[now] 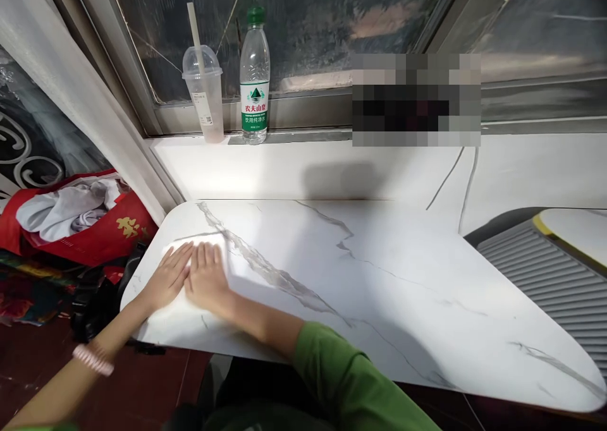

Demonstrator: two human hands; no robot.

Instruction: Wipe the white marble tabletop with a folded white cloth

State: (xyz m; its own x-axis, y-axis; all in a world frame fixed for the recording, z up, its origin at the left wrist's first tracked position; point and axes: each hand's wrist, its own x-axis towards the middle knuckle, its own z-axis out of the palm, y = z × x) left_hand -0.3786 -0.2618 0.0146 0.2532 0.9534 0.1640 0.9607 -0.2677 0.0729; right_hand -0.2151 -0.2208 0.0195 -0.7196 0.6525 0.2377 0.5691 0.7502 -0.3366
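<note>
Both my hands lie flat side by side near the left end of a white marble-patterned table [379,279]. My left hand [168,276] has its fingers stretched out, palm down. My right hand [206,278] lies next to it, fingers together and flat, and its arm wears a green sleeve. Under the fingertips there seems to be a thin white sheet or cloth [208,244], hard to tell apart from the tabletop. A pink band sits on my left wrist.
On the window sill stand an empty plastic cup with a straw [205,96] and a green-capped water bottle [255,77]. A red bag with grey cloth [80,219] lies left of the table. A ribbed grey object [540,273] stands at the right.
</note>
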